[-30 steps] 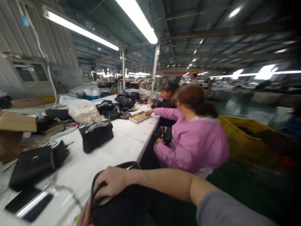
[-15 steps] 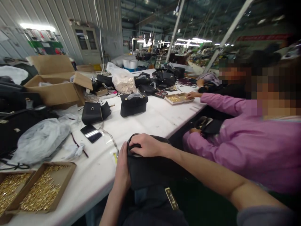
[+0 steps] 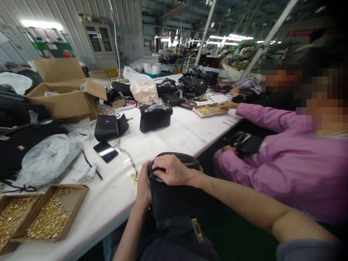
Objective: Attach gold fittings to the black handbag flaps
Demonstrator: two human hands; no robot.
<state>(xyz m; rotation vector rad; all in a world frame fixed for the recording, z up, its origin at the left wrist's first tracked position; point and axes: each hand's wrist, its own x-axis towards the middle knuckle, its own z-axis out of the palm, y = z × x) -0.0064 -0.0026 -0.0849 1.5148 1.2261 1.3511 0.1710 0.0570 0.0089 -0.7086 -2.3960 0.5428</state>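
Observation:
A black bag (image 3: 174,203) rests on my lap against the table's front edge, its upper opening facing up. My left hand (image 3: 143,185) is wrapped round the bag's left end, fingers near the rim. My right hand (image 3: 172,170) is closed on the rim at the same corner, its fingertips curled into the opening and partly hidden. A gold metal plate (image 3: 197,230) shows on the dark material below the bag.
White table (image 3: 119,192) with trays of gold pieces (image 3: 50,214), a phone (image 3: 106,151), black handbags (image 3: 155,117), a plastic bag (image 3: 50,156) and a cardboard box (image 3: 65,99). A person in pink (image 3: 277,170) sits at the right, one hand at a farther tray.
The view has shifted slightly. My right hand's fingers are more tightly curled at the bag's rim, and more of the bag's opening shows behind that hand.

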